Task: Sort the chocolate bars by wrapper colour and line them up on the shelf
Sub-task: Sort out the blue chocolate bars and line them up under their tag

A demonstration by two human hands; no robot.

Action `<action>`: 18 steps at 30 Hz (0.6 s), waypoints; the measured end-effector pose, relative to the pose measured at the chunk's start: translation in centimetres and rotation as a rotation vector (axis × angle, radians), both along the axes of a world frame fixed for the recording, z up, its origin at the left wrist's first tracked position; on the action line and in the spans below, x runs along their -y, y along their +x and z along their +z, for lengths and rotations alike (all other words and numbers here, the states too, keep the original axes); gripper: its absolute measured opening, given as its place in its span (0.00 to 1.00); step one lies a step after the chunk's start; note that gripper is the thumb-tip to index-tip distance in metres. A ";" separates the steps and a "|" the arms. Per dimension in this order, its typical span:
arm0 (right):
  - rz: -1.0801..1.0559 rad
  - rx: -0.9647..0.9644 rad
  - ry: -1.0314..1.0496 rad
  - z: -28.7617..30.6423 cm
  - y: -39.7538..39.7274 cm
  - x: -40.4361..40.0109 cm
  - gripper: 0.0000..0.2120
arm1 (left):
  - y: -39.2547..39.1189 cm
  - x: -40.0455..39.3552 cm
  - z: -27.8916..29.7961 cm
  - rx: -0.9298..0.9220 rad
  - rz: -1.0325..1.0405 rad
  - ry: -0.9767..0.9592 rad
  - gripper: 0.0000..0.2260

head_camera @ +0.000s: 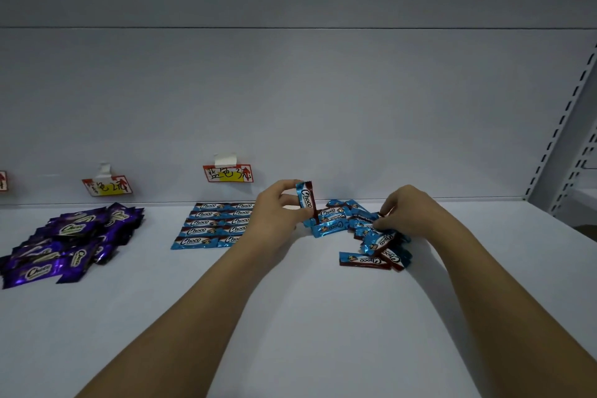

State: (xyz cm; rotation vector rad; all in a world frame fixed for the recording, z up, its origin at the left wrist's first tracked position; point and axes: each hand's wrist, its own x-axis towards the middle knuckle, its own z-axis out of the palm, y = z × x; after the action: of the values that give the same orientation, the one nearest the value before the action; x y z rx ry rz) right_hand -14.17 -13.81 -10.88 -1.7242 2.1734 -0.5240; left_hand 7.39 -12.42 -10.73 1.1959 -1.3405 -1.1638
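While several blue bars [214,225] are lined up already, one blue bar [307,199] is pinched by the left hand [274,207], and the loose blue pile [371,233] is picked at by the curled fingers of the right hand [407,207], with the purple heap [71,239] left unsorted.

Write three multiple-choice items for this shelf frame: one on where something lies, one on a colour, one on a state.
1. Where do the neatly lined-up blue bars lie?
A. below the tag with blue handwriting
B. on top of the purple bars
C. to the right of the right hand

2. What colour are the wrappers in the heap at the left end of the shelf?
A. green
B. purple
C. orange

3. How is the bar in the left hand held?
A. flat on the shelf
B. hidden inside a fist
C. upright, pinched in the fingers

Answers:
1 A, the rows sit right under the tag on the back wall.
2 B, the purple bars lie loosely heaped there.
3 C, the held blue bar stands on end above the shelf, while the right hand reaches into the loose blue bars.
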 end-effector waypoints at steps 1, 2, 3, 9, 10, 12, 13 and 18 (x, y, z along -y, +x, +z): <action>-0.007 -0.014 0.001 0.0 0.0 0.0 0.11 | 0.0 0.0 0.0 0.012 -0.002 0.001 0.20; -0.013 -0.030 -0.005 0.0 0.0 0.1 0.10 | 0.1 -0.1 0.0 0.014 -0.001 0.003 0.21; -0.020 -0.034 -0.036 0.0 -0.1 0.1 0.09 | 0.1 0.0 -0.1 0.005 0.000 0.010 0.20; -0.008 0.791 -0.239 2.0 -0.3 -0.8 0.09 | 0.3 0.3 -0.3 -0.103 0.055 0.076 0.07; 0.015 0.902 -0.206 2.3 -0.2 -1.1 0.10 | 0.4 0.4 -0.3 -0.114 0.052 0.082 0.07; 0.044 1.021 -0.151 2.6 0.2 -1.3 0.09 | 0.6 0.6 -0.4 -0.157 0.045 0.103 0.07; 0.048 1.048 -0.134 2.6 0.4 -1.4 0.08 | 0.7 0.7 -0.4 -0.184 0.039 0.115 0.07; 0.036 1.115 -0.103 2.4 0.9 -1.3 0.09 | 0.9 1.0 -0.7 -0.315 0.004 0.154 0.12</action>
State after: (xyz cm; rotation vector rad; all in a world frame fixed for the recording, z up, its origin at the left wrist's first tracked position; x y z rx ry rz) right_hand -13.28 -12.50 -8.51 -1.0469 1.3024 -1.2248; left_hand 8.31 -13.47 -11.42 1.0681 -1.0259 -1.4072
